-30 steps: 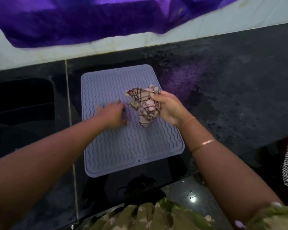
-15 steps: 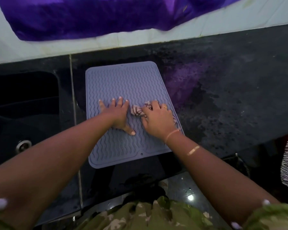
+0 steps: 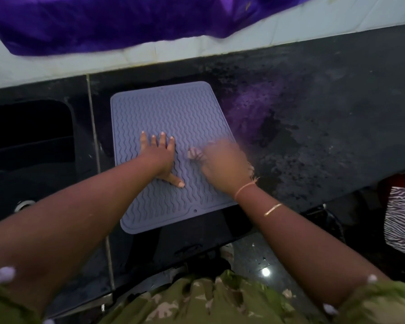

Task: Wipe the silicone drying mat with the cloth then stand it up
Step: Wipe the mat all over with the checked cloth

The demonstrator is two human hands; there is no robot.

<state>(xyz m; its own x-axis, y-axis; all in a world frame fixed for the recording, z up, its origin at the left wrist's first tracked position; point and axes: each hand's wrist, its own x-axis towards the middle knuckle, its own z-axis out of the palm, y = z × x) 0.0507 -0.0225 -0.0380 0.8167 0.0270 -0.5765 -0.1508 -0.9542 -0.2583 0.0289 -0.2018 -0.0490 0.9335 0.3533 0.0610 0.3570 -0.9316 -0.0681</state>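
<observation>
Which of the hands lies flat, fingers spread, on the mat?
The left hand, palm down on the silicone mat with straight fingers. The right hand is motion-blurred, covering the cloth.

Short olive-green sleeves [image 3: 7, 307] end above the elbows, their hems dotted with small pale beads [image 3: 4, 274], or perhaps tufts, too blurred to tell. The garment [image 3: 197, 300] across the front is olive with a mottled tan and green print. Near the right hand [image 3: 222, 167] the wrist wears a thin gold bangle [image 3: 272, 209] and a finer band [image 3: 243, 188] with a frayed thread end. The left hand [image 3: 160, 157] has pale pink nails [image 3: 181, 184].
</observation>
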